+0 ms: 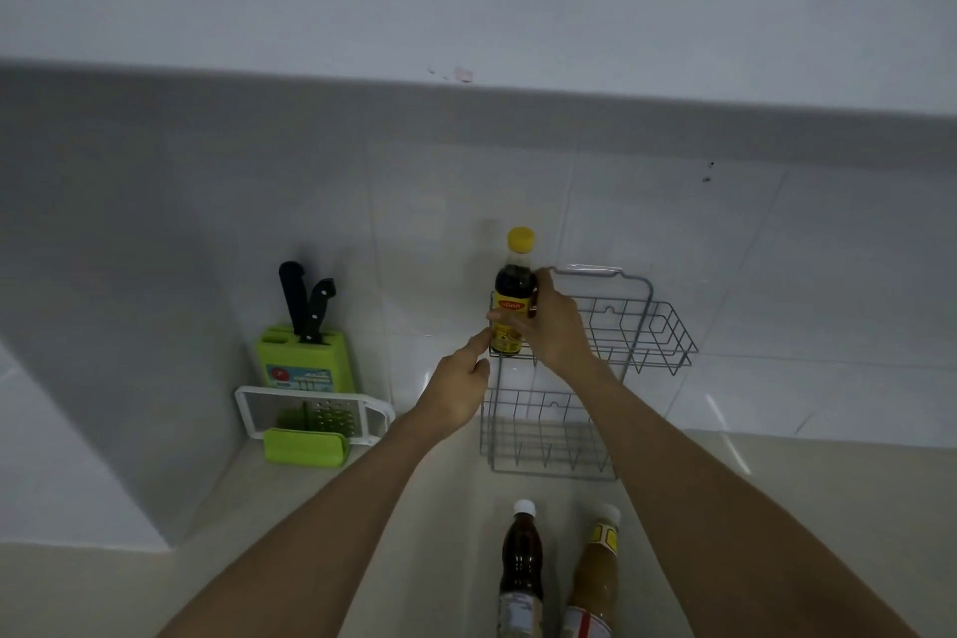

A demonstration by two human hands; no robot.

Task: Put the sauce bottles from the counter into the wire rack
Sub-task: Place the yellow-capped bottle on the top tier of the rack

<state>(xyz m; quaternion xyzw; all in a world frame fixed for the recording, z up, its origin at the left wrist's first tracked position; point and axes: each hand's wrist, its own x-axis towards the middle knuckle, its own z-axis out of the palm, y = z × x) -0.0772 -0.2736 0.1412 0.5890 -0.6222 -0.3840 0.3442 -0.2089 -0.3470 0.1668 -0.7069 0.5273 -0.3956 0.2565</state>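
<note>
A dark sauce bottle (512,295) with a yellow cap and yellow label stands upright at the left end of the upper tier of the grey wire rack (657,326) on the tiled wall. My right hand (551,326) grips its body from the right. My left hand (458,386) sits just below and left of the bottle, fingers loosely curled, fingertips close to the rack's left edge; contact is unclear. Two more bottles stand on the counter below: a dark one with a white cap (520,565) and a light brown one (593,580).
A green knife block (305,358) with two black-handled knives stands at the left against the wall. In front of it are a white grater (310,412) and a green holder (305,446). A white cabinet overhangs above. The rack's lower tier (544,435) holds nothing.
</note>
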